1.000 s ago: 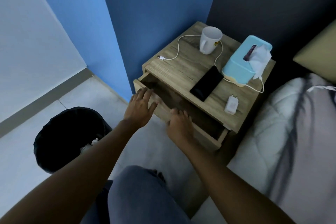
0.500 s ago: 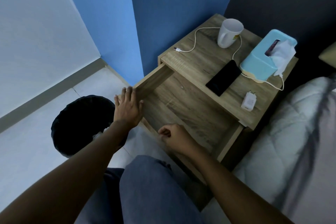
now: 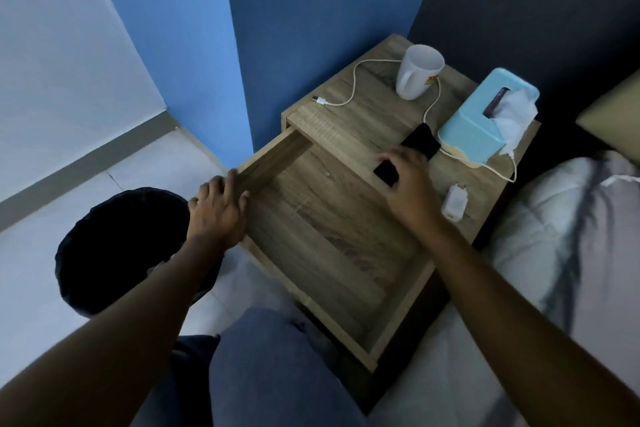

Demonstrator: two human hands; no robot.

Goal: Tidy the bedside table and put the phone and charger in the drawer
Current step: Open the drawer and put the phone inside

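The wooden bedside table [image 3: 360, 114] has its drawer [image 3: 325, 239] pulled far out, and nothing lies in it. A black phone [image 3: 421, 141] lies on the tabletop near the front edge. My right hand [image 3: 410, 184] is over it, fingers across its middle and thumb at its near end. A white charger plug [image 3: 454, 206] lies just right of that hand. Its white cable [image 3: 354, 88] loops back behind the mug. My left hand [image 3: 216, 215] grips the drawer's front left corner.
A white mug [image 3: 417, 71] stands at the back of the tabletop. A light blue tissue box [image 3: 479, 114] sits to the right of the phone. A black bin [image 3: 114, 246] stands on the floor left of the drawer. The bed [image 3: 561, 236] is at the right.
The drawer has been pulled fully out. My right hand left the drawer front and reached up onto the phone. My left hand stays at the drawer's left corner.
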